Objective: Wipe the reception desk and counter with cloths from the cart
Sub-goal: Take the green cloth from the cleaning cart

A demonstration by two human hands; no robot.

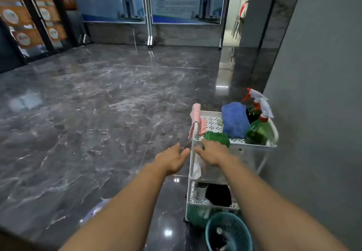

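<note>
Our right hand point(210, 153) lay spread on the green cloth point(217, 139) at the cart point(235, 143) top tray's near edge. Left hand point(173, 159) hovered spread, empty, just left of the cart. Marble floor point(88, 103) lay open leftward; the grey wall point(313, 93) stood close right.

The white cart point(234, 143) stands on marble floor point(88, 113), its top tray holding folded cloths (blue point(235, 119), green point(217, 138)) and spray bottles point(258, 129).

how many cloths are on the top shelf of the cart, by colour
blue cloth: 1
green cloth: 1
pink striped cloth: 1, draped over the edge of the cart
total: 3
</note>
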